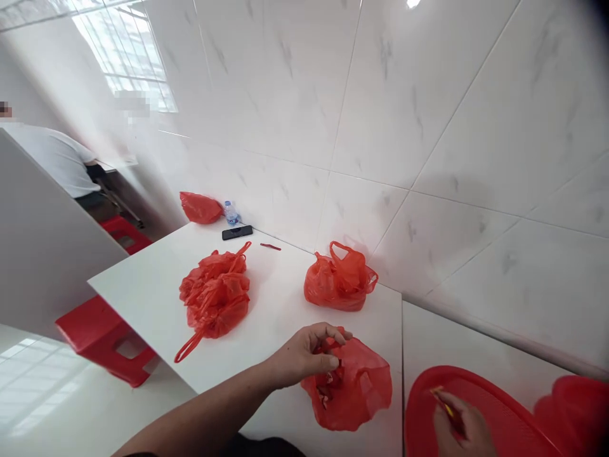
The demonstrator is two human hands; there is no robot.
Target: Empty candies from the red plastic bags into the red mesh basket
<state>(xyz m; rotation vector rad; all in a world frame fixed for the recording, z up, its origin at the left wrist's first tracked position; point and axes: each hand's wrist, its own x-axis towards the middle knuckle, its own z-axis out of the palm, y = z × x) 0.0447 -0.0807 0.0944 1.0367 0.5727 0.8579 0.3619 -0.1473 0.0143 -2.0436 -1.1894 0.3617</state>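
My left hand is at the near side of an opened red plastic bag, its fingers curled over the bunched rim. Red film shows between and above the fingers; part of the grip is hidden. Inside the bag lie small pieces with pale and dark patches, too small to name. My right hand is closed on a small, narrow red-and-yellow packet. It is over a red plastic tray at the lower right.
Behind the opened bag stands another red bag; a crumpled one lies left. Near the wall are a red bag, a water bottle, a phone and a thin red strip. Red stools stand left; a person sits beyond.
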